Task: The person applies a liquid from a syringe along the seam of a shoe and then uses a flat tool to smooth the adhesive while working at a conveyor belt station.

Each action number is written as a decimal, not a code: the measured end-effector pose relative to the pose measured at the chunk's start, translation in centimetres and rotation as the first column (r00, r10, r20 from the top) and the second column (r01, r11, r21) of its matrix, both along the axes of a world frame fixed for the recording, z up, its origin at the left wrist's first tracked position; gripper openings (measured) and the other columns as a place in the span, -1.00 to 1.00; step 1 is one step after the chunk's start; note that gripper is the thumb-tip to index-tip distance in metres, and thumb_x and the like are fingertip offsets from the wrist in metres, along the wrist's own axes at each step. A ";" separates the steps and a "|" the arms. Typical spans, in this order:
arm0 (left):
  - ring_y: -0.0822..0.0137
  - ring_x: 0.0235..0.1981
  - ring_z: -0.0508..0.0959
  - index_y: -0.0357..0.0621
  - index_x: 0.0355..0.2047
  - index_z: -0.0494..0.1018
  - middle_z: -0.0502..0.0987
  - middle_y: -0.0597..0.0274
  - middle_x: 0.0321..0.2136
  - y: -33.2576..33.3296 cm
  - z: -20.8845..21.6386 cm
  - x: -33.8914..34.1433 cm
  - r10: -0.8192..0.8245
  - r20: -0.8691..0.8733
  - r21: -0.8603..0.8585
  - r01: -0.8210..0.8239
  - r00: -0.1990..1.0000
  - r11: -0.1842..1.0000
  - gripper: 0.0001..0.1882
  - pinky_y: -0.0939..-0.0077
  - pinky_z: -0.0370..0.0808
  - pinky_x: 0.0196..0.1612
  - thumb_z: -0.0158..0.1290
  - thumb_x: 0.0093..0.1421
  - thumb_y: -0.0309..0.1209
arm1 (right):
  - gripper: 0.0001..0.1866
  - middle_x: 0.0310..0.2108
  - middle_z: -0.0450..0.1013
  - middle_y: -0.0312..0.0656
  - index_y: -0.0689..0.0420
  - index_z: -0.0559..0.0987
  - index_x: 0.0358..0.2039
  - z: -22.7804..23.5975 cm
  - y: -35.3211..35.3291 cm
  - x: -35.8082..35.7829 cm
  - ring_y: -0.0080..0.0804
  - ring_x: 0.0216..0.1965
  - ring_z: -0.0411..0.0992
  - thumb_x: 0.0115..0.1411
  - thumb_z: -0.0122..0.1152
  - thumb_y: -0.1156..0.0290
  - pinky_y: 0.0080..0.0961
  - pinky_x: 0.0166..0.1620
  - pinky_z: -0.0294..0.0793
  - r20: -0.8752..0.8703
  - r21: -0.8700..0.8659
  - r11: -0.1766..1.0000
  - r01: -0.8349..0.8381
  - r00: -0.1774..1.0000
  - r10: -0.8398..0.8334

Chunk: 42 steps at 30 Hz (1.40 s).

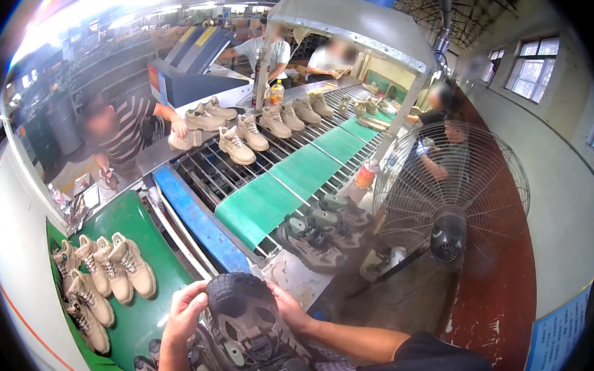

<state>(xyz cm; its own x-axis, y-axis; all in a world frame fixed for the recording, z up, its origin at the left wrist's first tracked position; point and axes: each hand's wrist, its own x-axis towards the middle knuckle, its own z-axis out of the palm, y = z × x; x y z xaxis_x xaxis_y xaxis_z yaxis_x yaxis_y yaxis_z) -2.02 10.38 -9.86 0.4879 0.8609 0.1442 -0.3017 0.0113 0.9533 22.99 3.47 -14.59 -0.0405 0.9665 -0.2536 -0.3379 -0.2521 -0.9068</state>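
Note:
A dark grey-brown hiking shoe (253, 324) is held up close to me at the bottom middle, its black rubber toe pointing away. My left hand (186, 309) is closed at the left side of the toe, fingers curled and thumb against it. On the other side, my right hand (288, 309) grips the shoe's right edge, with its fingers partly hidden behind it. More dark shoes (203, 365) lie just below my left hand, partly covered by my forearm and the held shoe. Several similar dark shoes (317, 240) stand on the ledge beyond my right hand.
Tan work shoes (128, 271) rest on the green belt (166, 239) at left. Ahead, a roller conveyor with a green strip (276, 191) carries more tan shoes (238, 145) beneath a grey hood. A caged fan (449, 230) stands right. Co-workers, one in stripes (128, 130), work around it.

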 end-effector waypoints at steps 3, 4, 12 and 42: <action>0.51 -0.20 0.53 -0.40 0.04 0.50 0.61 0.30 -0.19 -0.1 0.8 -0.8 0.065 -0.081 0.109 -0.056 0.995 0.992 -0.65 0.61 0.46 -0.10 0.05 0.37 -0.37 | -0.50 0.19 0.39 -0.14 0.23 0.15 0.40 -3.2 0.6 -0.3 -0.44 0.16 0.41 0.51 -0.18 0.39 -0.48 0.20 0.42 -0.121 0.126 0.991 -0.034 0.991 0.049; 0.51 -0.21 0.53 -0.40 0.05 0.49 0.61 0.32 -0.20 0.2 1.4 -0.6 0.134 -0.159 0.228 -0.096 0.978 0.969 -0.65 0.61 0.45 -0.10 0.04 0.38 -0.38 | -0.51 0.18 0.40 -0.14 0.25 0.19 0.38 -4.7 0.8 0.4 -0.42 0.17 0.40 0.50 -0.17 0.40 -0.46 0.23 0.38 0.060 0.115 0.993 0.005 0.998 -0.012; 0.44 -0.53 0.43 -0.23 0.00 0.48 0.47 0.19 -0.58 -0.3 1.5 1.7 0.189 -0.332 0.346 -0.067 0.924 0.936 -0.73 0.42 0.42 -0.39 -0.05 0.42 -0.35 | -0.62 0.05 0.47 -0.20 0.22 0.42 0.15 -5.1 -1.5 2.0 -0.45 0.02 0.46 0.51 -0.20 0.29 -0.43 0.13 0.47 -0.203 -0.140 0.989 -0.046 0.979 0.017; 0.43 -0.13 0.49 -0.16 0.00 0.41 0.54 0.27 -0.19 -1.5 1.0 -2.0 -0.041 -0.087 -0.214 0.022 0.995 0.977 -0.27 0.47 0.41 0.01 0.51 -0.11 -0.17 | -0.36 -0.18 0.47 -0.28 0.17 0.26 0.39 9.5 7.5 6.1 -0.61 -0.30 0.41 0.34 0.20 0.42 -0.58 -0.18 0.49 0.567 -0.030 0.925 -0.380 0.755 0.329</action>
